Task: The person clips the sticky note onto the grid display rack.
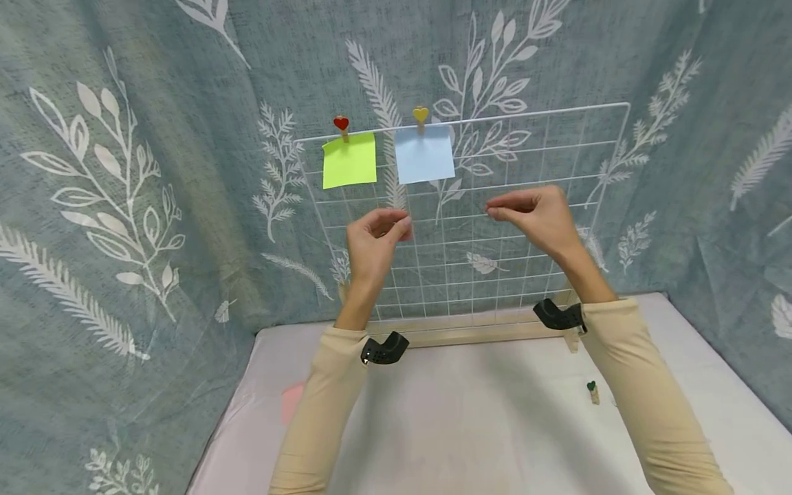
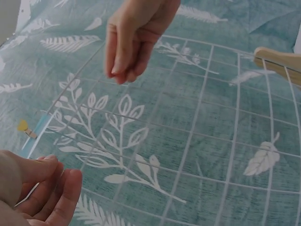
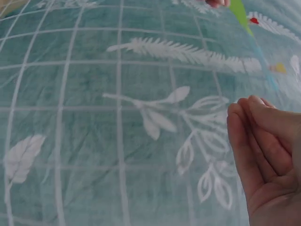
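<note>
A white wire grid (image 1: pixel 489 239) stands upright in front of the curtain. Clipped to the left part of its top bar are a green paper note (image 1: pixel 350 162), under a clothespin with a red heart (image 1: pixel 342 124), and a blue note (image 1: pixel 424 155), under one with a yellow heart (image 1: pixel 421 115). Below the blue note, in front of the grid, is my left hand (image 1: pixel 376 240), fingers loosely bent and nothing visible in them. My right hand (image 1: pixel 537 214) hovers farther right, its fingertips close to the thumb; the right wrist view shows nothing between them.
A wooden base (image 1: pixel 458 335) supports the grid on the white-covered table (image 1: pixel 458 419). On the table, a pink note (image 1: pixel 293 402) lies partly behind the left sleeve, and a clothespin with a green heart (image 1: pixel 593 392) lies near the right sleeve. Leaf-patterned curtain (image 1: pixel 185 206) surrounds the table.
</note>
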### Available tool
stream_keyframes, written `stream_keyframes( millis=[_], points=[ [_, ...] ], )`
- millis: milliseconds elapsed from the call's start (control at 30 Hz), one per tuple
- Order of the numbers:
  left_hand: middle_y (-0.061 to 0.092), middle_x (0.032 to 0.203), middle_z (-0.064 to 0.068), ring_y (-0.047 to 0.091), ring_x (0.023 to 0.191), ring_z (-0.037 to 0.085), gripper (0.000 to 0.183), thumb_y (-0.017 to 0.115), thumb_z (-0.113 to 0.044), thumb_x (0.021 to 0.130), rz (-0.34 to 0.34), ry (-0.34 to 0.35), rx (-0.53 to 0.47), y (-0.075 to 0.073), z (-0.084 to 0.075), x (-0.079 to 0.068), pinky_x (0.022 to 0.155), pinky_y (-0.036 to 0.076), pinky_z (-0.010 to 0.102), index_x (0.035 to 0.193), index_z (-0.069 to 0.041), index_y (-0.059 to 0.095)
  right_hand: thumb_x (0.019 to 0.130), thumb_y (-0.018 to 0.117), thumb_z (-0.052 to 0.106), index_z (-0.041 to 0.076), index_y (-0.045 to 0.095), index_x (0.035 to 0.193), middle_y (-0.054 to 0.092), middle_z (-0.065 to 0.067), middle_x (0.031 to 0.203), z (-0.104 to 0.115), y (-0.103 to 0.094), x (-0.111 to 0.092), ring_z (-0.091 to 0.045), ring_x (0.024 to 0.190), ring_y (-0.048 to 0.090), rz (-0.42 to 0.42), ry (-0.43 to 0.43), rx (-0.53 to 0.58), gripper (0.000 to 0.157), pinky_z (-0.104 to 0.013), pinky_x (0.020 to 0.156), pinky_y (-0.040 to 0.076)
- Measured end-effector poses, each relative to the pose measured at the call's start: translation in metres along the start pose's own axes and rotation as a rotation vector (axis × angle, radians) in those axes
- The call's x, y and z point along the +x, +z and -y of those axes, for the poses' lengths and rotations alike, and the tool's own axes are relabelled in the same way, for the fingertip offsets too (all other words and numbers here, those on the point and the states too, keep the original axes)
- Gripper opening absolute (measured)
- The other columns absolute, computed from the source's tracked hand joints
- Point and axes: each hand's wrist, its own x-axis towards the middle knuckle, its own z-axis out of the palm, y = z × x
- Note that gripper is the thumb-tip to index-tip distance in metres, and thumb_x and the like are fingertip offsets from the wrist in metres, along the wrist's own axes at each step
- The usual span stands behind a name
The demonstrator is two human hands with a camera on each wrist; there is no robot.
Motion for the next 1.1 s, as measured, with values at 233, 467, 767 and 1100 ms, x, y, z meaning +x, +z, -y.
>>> stream_keyframes(
  millis=[233,467,767,1100],
  points=[
    [0.069,0.084,0.019,0.066,0.065,0.009,0.01,0.07,0.004,0.088,0.035,-0.049,0.012,-0.007,0.011,-0.011,0.068,0.061,0.029,0.096,0.009,0.071,0.091,0.072,0.025,0.002,0.074,0.11,0.072,-0.016,0.106,-0.022,-0.011,-0.023,-0.003,0.083,0.068,0.052,0.139,-0.058,0.03,-0.033,0.085,0.057],
    [0.07,0.082,0.016,0.065,0.065,0.009,0.01,0.071,0.003,0.087,0.057,-0.074,0.025,-0.011,0.017,-0.02,0.068,0.06,0.03,0.095,0.008,0.071,0.092,0.071,0.028,0.001,0.073,0.113,0.071,-0.018,0.108,-0.041,-0.004,-0.038,-0.017,0.089,0.07,0.125,0.182,-0.059,0.034,-0.045,0.088,0.057],
    [0.071,0.082,0.013,0.064,0.065,0.009,0.011,0.073,0.0,0.087,0.078,-0.161,0.068,-0.027,0.029,-0.038,0.07,0.06,0.032,0.096,0.007,0.072,0.092,0.071,0.024,0.002,0.073,0.112,0.072,-0.016,0.108,-0.06,0.003,-0.06,-0.028,0.093,0.07,0.218,0.221,-0.125,0.03,-0.047,0.084,0.058],
    [0.071,0.085,0.016,0.065,0.067,0.012,0.015,0.071,-0.005,0.09,0.119,-0.3,0.153,-0.064,0.05,-0.059,0.069,0.059,0.025,0.1,0.006,0.072,0.093,0.07,0.021,-0.001,0.072,0.113,0.072,-0.018,0.105,-0.093,0.0,-0.097,-0.03,0.09,0.071,0.279,0.258,-0.141,0.029,-0.047,0.081,0.059]
  ],
)
